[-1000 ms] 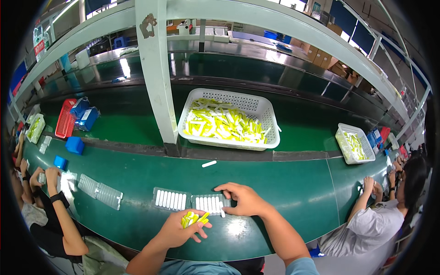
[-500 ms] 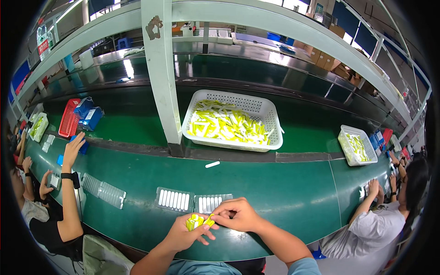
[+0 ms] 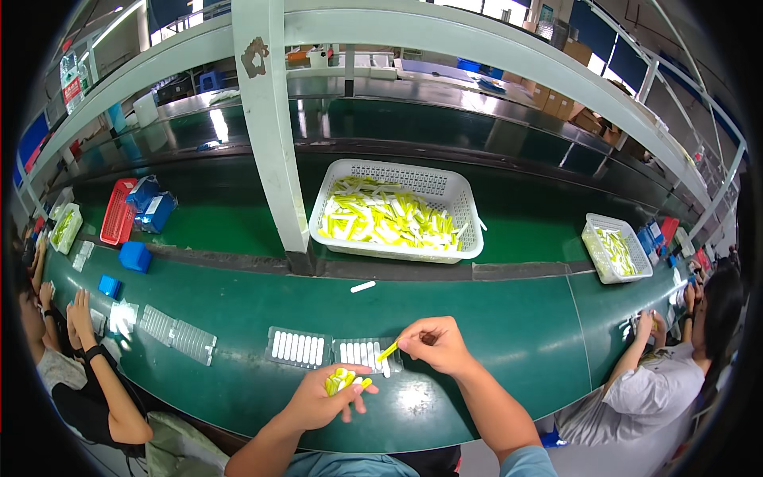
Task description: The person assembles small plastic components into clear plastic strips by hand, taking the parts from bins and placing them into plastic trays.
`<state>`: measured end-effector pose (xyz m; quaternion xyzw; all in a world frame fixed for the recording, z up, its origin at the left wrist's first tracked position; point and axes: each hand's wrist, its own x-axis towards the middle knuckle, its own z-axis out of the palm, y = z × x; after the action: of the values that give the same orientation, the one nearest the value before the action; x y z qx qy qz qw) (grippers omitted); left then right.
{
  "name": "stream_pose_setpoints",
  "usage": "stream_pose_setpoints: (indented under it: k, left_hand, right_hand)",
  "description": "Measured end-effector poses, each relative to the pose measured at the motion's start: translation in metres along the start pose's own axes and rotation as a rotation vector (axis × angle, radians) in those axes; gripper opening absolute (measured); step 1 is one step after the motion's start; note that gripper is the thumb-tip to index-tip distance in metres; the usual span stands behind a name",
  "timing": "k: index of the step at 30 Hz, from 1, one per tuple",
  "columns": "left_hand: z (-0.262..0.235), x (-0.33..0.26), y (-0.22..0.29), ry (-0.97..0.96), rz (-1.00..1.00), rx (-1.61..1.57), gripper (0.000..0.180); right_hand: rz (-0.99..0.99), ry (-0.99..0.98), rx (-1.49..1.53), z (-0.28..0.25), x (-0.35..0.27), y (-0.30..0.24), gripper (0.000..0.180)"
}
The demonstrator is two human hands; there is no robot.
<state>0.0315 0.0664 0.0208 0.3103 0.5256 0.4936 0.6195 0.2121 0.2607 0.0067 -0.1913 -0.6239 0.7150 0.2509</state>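
My left hand [image 3: 322, 401] is closed on a bunch of small yellow-and-white sticks [image 3: 343, 381], fanned out over its fingers near the bench's front edge. To its right, my right hand [image 3: 435, 343] pinches a slim yellow strip [image 3: 389, 351] between thumb and fingertips. The strip slants over the right half of a hinged clear plastic tray [image 3: 327, 362]. White sticks [image 3: 297, 348] lie side by side in the tray's left half, and several more in its right half. One white stick [image 3: 386, 369] projects past the right half's near edge, just below the strip.
Beyond the bench ledge stands a white basket [image 3: 397, 250] heaped with yellow-and-white sticks. A loose white stick [image 3: 363, 286] lies before it. An empty clear tray [image 3: 176, 334] is at left, near blue boxes [image 3: 135, 257]. A post [image 3: 274, 135] rises behind; co-workers sit on both sides.
My right hand has moved away from the bunch, rightward and up over the tray, with a yellow strip in its fingers. The co-worker's raised arm at left has come down.
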Motion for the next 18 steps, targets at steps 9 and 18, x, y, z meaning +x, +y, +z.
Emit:
stream_pose_setpoints:
  k: [9,18]
  left_hand:
    - [0.021,0.017,0.021,-0.225,0.091,1.059,0.065]
    - [0.015,0.035,0.020,-0.125,0.100,1.249,0.057]
  right_hand:
    - [0.054,-0.091,-0.058,-0.028,0.015,0.025,0.007]
    - [-0.008,-0.043,-0.657,0.001,0.011,0.008,0.025]
